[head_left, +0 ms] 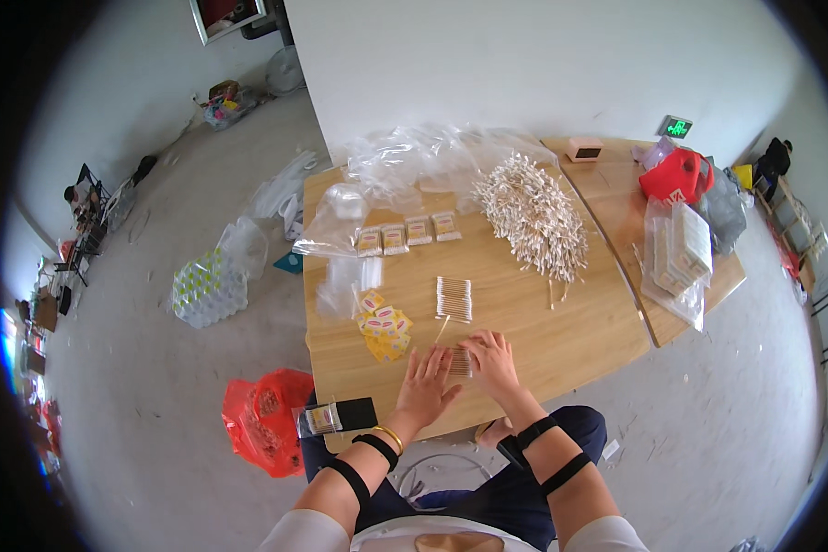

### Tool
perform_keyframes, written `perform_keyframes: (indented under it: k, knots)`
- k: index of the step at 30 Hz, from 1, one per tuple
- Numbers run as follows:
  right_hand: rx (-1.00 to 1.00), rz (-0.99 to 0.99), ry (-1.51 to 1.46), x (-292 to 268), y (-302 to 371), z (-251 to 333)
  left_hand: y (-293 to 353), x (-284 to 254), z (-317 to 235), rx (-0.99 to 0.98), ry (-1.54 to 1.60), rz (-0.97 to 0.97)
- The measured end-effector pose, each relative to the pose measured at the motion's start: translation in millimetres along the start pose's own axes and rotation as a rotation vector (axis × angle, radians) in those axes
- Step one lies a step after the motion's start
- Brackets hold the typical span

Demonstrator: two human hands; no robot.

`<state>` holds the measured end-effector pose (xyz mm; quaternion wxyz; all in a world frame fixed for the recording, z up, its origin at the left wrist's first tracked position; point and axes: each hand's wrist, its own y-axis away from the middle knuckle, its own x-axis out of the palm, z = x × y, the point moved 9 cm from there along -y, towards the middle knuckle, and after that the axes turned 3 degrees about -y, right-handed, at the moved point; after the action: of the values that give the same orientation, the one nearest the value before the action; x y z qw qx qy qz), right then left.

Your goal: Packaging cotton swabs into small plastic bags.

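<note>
My left hand (pixel 425 382) lies open at the front of the table, fingers stretched beside a row of cotton swabs (pixel 461 362). My right hand (pixel 493 364) rests over that row's right end, its fingers slightly bent and apart; they partly hide the swabs. A single loose swab (pixel 442 328) slants just beyond my left fingertips. Farther up, a second neat row of cotton swabs (pixel 454 299) lies flat. Left of my hands are scattered yellow printed cards (pixel 385 329). A large heap of loose cotton swabs (pixel 534 216) covers the back right of the table.
Several filled small packs (pixel 394 239) stand in line near clear plastic bags (pixel 405 166). A black case with a pack (pixel 345 417) sits at the front left edge; a red bag (pixel 269 419) hangs below. On the right-hand table are a red container (pixel 676 177) and bagged packages (pixel 681 250).
</note>
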<state>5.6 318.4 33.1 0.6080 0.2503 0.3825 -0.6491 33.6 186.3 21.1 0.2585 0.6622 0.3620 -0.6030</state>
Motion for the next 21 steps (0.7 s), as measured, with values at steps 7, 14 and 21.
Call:
perform_keyframes:
  k: [7, 14, 21]
  knots:
    - [-0.075, -0.011, 0.040, -5.5, 2.4, 19.0, -12.7, -9.6, 11.5, -0.004, 0.157, -0.021]
    - [-0.077, -0.040, 0.050, -4.4, 10.1, 18.6, -50.8, -16.1, 48.1, -0.286, 0.227, -0.177]
    - [-0.050, -0.024, 0.015, -1.3, 13.0, 16.3, -84.6, -6.5, 66.2, -0.325, 0.207, -0.195]
